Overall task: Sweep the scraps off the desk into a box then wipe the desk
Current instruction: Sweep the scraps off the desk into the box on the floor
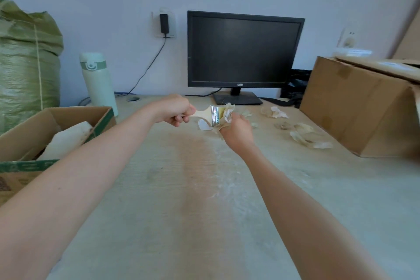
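**Brush in one hand, husks in the other: the clear-up is mid-desk**

The left hand (176, 114) has its fingers wrapped round the pale handle of the brush (214, 116), thumb on top. That is a firm hold that lays the tool sideways, metal band and bristles pointing right. Meeting those bristles is the right hand (236, 130), back towards the camera, fingers curled in on a bunch of papery scraps (228, 112). Whether it is plucking them out of the bristles or bunching them against the brush, the view does not settle. Either way both hands meet in the middle, just in front of the monitor (244, 49), because that is where the mess begins.

And there is more of it: loose husks (303, 133) lie scattered to the right, between the hands and the big closed carton (354, 109). One white flake sits just under the brush.

The target looks to be the open box (77, 108) at the left edge, green-trimmed, already holding a white bundle (68, 138). It stands on the brush-hand side, so a right-to-left sweep would carry everything straight to it.

The desk (193, 200) shows a faint dusty smear down its centre, so by the look of it the wipe has not yet begun. A flask (98, 79) stands behind the box, well out of the sweeping lane.
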The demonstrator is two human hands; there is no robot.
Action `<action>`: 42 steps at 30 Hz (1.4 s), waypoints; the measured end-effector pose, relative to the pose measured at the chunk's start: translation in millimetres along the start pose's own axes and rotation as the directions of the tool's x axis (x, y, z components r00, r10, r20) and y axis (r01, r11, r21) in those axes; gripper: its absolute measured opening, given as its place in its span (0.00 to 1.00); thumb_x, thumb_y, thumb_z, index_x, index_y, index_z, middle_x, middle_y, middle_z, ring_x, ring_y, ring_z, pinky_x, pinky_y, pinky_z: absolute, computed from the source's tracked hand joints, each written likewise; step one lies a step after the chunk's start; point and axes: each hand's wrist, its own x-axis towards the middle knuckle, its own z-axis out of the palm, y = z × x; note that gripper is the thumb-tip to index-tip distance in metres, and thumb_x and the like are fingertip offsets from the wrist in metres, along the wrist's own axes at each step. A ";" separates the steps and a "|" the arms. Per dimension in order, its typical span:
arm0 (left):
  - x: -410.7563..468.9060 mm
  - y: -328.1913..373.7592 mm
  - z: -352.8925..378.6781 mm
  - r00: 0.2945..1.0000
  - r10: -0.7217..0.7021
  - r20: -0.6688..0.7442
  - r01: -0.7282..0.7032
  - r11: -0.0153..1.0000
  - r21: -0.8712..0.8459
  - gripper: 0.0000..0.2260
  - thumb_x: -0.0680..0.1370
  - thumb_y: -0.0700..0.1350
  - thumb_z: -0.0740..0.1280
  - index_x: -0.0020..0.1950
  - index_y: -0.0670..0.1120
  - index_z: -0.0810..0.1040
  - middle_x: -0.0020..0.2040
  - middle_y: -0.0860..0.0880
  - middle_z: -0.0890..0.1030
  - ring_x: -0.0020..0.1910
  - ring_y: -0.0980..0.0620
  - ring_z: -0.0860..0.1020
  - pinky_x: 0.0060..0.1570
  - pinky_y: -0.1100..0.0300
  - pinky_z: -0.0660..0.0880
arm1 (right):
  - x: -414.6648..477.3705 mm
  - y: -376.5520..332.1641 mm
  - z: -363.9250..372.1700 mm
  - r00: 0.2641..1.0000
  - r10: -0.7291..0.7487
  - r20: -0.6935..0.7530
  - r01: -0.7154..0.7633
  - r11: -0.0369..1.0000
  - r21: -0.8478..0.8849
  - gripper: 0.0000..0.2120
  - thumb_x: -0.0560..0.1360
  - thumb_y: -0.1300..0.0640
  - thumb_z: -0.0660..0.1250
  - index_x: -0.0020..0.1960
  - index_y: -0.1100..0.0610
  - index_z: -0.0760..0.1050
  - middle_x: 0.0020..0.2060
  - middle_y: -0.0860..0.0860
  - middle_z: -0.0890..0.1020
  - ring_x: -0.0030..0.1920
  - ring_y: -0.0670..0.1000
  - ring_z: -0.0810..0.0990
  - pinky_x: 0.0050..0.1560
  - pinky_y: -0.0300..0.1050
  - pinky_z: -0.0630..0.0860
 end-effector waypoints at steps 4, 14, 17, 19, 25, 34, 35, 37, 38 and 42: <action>-6.2 19.9 31.3 0.999 0.047 0.025 -0.047 0.999 -0.010 0.09 0.79 0.35 0.56 0.55 0.43 0.72 0.30 0.46 0.70 0.12 0.58 0.60 0.17 0.72 0.64 | -13.1 22.7 -30.4 0.998 0.034 -0.053 -0.035 0.999 -0.015 0.20 0.74 0.62 0.60 0.65 0.61 0.68 0.62 0.57 0.73 0.64 0.59 0.69 0.65 0.53 0.68; -23.5 67.0 116.9 0.984 0.141 0.110 -0.143 0.990 0.008 0.09 0.79 0.35 0.57 0.53 0.46 0.75 0.30 0.47 0.70 0.12 0.59 0.60 0.17 0.72 0.63 | -51.9 88.1 -93.8 0.972 0.156 -0.176 -0.174 0.980 -0.092 0.21 0.74 0.59 0.62 0.66 0.61 0.68 0.64 0.58 0.73 0.66 0.59 0.68 0.65 0.53 0.67; -28.8 77.0 145.4 0.975 0.163 0.153 -0.158 0.986 -0.044 0.10 0.79 0.35 0.57 0.54 0.45 0.76 0.30 0.46 0.70 0.12 0.58 0.60 0.18 0.72 0.63 | -63.8 107.4 -112.1 0.956 0.196 -0.217 -0.226 0.966 -0.122 0.20 0.75 0.60 0.61 0.66 0.60 0.67 0.63 0.58 0.72 0.66 0.60 0.67 0.66 0.54 0.66; -34.0 85.4 165.9 0.967 0.178 0.181 -0.169 0.984 -0.064 0.11 0.79 0.36 0.57 0.55 0.46 0.76 0.29 0.46 0.70 0.12 0.58 0.60 0.18 0.72 0.63 | -73.4 121.2 -125.4 0.943 0.222 -0.248 -0.262 0.954 -0.143 0.19 0.75 0.60 0.61 0.66 0.61 0.67 0.63 0.58 0.72 0.65 0.60 0.67 0.65 0.53 0.66; -48.8 104.9 217.4 0.934 0.211 0.287 -0.188 0.976 -0.107 0.10 0.79 0.37 0.57 0.55 0.47 0.74 0.29 0.47 0.70 0.12 0.59 0.60 0.17 0.73 0.63 | -103.6 153.6 -158.5 0.897 0.286 -0.337 -0.362 0.913 -0.187 0.18 0.75 0.60 0.61 0.65 0.62 0.67 0.63 0.59 0.72 0.65 0.61 0.68 0.63 0.51 0.66; -89.4 133.8 289.8 0.841 0.301 0.450 -0.289 0.952 -0.096 0.10 0.80 0.37 0.57 0.54 0.47 0.75 0.30 0.48 0.71 0.14 0.59 0.61 0.21 0.70 0.66 | -161.7 203.3 -201.7 0.789 0.436 -0.433 -0.530 0.840 -0.120 0.18 0.75 0.59 0.60 0.64 0.63 0.68 0.63 0.60 0.72 0.65 0.61 0.68 0.64 0.52 0.66; -94.9 138.5 299.5 0.829 0.309 0.466 -0.298 0.949 -0.100 0.10 0.80 0.37 0.57 0.54 0.46 0.75 0.30 0.48 0.71 0.14 0.59 0.62 0.21 0.70 0.66 | -169.0 208.6 -207.6 0.767 0.456 -0.452 -0.550 0.829 -0.097 0.19 0.75 0.59 0.60 0.65 0.63 0.68 0.64 0.60 0.71 0.66 0.60 0.68 0.65 0.52 0.66; -105.4 145.2 316.5 0.812 0.327 0.483 -0.312 0.943 -0.114 0.09 0.79 0.37 0.57 0.53 0.45 0.75 0.30 0.48 0.71 0.15 0.59 0.62 0.22 0.70 0.67 | -181.8 218.8 -217.7 0.733 0.483 -0.478 -0.580 0.811 -0.070 0.19 0.76 0.59 0.60 0.65 0.63 0.67 0.65 0.59 0.71 0.67 0.61 0.67 0.66 0.53 0.65; -111.4 147.3 326.0 0.804 0.333 0.494 -0.316 0.941 -0.120 0.09 0.79 0.37 0.57 0.53 0.45 0.75 0.30 0.48 0.71 0.16 0.58 0.62 0.22 0.69 0.67 | -189.7 225.0 -222.6 0.718 0.497 -0.487 -0.598 0.799 -0.066 0.19 0.76 0.59 0.59 0.65 0.62 0.67 0.65 0.59 0.71 0.66 0.61 0.68 0.66 0.53 0.66; -136.1 151.6 365.2 0.764 0.346 0.544 -0.338 0.934 -0.119 0.09 0.79 0.38 0.58 0.53 0.43 0.76 0.30 0.48 0.72 0.20 0.57 0.62 0.22 0.67 0.67 | -223.5 250.5 -237.1 0.651 0.558 -0.514 -0.674 0.737 -0.054 0.19 0.76 0.60 0.57 0.66 0.62 0.67 0.65 0.60 0.72 0.67 0.61 0.67 0.65 0.53 0.65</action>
